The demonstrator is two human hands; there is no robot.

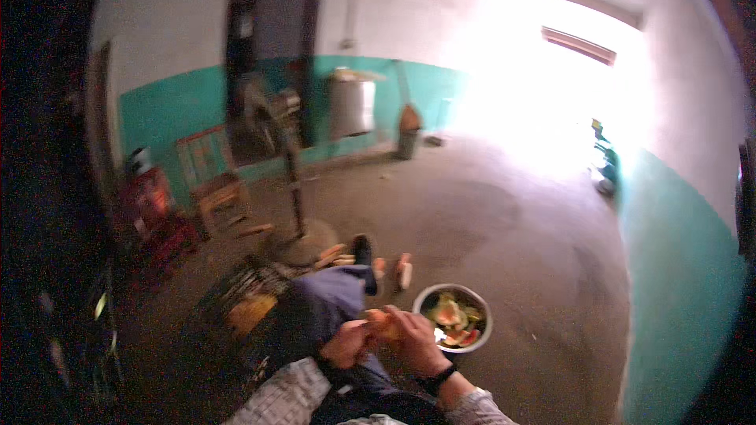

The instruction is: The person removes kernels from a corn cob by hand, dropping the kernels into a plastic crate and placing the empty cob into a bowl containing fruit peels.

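Note:
Both my hands are together above my lap. My left hand [347, 342] has its fingers closed around the near side of a small orange-brown item [379, 324], too blurred to name. Over its far side lie the fingers of my right hand [416, 339], which wears a dark wristband [438, 379]. Just right of my right hand stands a round metal basin [486, 330] on the floor. It holds pale green and reddish pieces [452, 314] that look like fruit rinds or scraps, and a bright white spot shows at its left edge.
Orange-and-pale pieces [404, 271] lie on the floor beyond my knees. A basket-like container [254, 283] is at the left, near a pole on a round base [307, 242]. A wooden chair [221, 189] and red chair [150, 200] stand farther left. A teal-painted wall [679, 283] bounds the right.

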